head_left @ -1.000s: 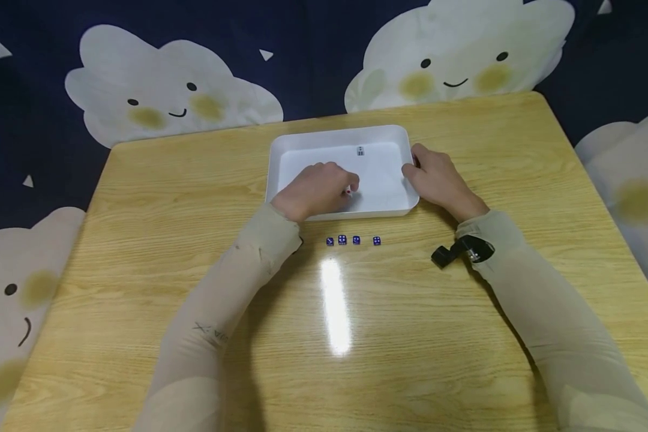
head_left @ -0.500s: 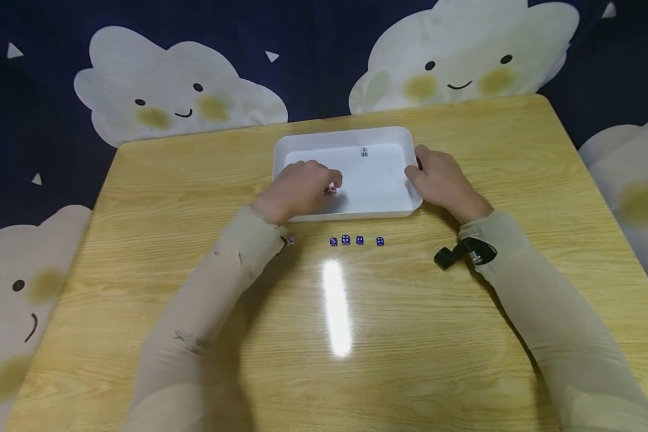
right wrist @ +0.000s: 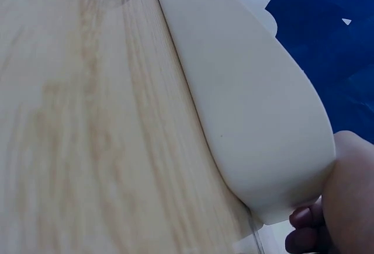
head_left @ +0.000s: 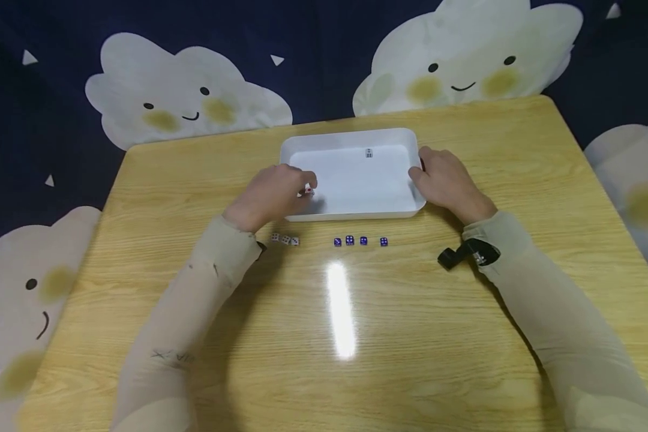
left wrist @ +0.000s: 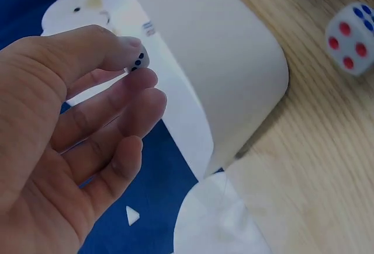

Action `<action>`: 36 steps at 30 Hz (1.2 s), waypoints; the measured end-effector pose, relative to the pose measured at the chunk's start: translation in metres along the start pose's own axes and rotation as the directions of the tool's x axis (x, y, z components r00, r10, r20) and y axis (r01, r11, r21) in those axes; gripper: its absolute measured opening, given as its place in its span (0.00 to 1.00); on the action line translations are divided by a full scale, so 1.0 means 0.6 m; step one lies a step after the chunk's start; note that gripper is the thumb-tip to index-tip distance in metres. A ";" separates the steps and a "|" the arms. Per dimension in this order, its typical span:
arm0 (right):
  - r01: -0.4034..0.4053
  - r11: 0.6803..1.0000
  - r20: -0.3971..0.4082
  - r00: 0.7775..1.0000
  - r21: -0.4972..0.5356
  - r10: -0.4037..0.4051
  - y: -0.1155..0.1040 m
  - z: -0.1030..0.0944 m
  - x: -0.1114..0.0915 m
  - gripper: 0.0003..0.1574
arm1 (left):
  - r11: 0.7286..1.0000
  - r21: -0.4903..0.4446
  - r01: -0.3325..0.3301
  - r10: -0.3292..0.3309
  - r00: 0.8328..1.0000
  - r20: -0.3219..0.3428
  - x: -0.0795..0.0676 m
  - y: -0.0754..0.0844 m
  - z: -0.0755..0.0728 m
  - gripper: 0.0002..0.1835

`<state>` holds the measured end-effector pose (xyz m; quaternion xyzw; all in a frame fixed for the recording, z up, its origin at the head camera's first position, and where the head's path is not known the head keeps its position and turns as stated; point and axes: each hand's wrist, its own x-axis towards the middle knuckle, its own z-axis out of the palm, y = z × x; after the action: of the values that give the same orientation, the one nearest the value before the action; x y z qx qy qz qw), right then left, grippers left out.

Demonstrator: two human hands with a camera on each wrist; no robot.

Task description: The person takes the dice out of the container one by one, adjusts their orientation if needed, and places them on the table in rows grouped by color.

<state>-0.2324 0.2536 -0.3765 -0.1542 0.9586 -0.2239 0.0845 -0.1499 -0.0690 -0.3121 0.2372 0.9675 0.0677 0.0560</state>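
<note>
My left hand (head_left: 270, 195) is over the left end of a white tray (head_left: 362, 186). Between its thumb and fingertips it pinches a white die (left wrist: 139, 61) with dark blue pips showing in the left wrist view. At the tray's right end, my right hand (head_left: 447, 183) grips the rim, thumb on the near side. Another white die (head_left: 369, 153) lies inside the tray by its far wall. On the table before the tray sit three white dice (head_left: 285, 240) near my left wrist, and further right a row of several blue dice (head_left: 349, 240).
The wooden table (head_left: 410, 336) extends around the tray on all sides. A dark blue cloth (head_left: 324, 54) with smiling clouds hangs behind the table's far edge. Glare (head_left: 340, 312) marks the tabletop in front of the blue dice.
My left hand has moved left across the tray, still pinching the die. Three white dice on the table have come out from behind my left arm. My right hand stays on the tray rim.
</note>
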 end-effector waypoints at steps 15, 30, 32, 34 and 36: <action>0.028 0.999 -0.040 0.999 -0.045 -0.030 0.005 0.004 0.000 0.23 | 0.994 -0.098 0.037 -0.054 0.983 -0.176 -0.048 -0.020 0.015 0.08; 0.006 1.000 -0.040 0.999 -0.030 -0.008 0.017 -0.010 -0.003 0.23 | 0.969 -0.234 0.077 -0.141 0.952 -0.270 -0.085 -0.029 0.030 0.08; -0.001 1.000 -0.040 0.999 -0.023 0.000 0.021 -0.013 -0.005 0.23 | 0.967 -0.242 0.081 -0.145 0.954 -0.262 -0.084 -0.031 0.030 0.08; -0.008 1.000 -0.041 0.999 -0.017 0.007 0.024 -0.015 -0.006 0.22 | 0.966 -0.243 0.085 -0.147 0.956 -0.252 -0.081 -0.034 0.030 0.08; -0.011 1.000 -0.046 0.999 -0.016 0.010 0.026 -0.015 -0.007 0.22 | 0.963 -0.251 0.094 -0.156 0.958 -0.240 -0.081 -0.036 0.028 0.08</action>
<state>-0.2345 0.2721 -0.3752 -0.1447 0.9629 -0.2192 0.0625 -0.1145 -0.1089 -0.3286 0.1558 0.9646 0.2093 -0.0379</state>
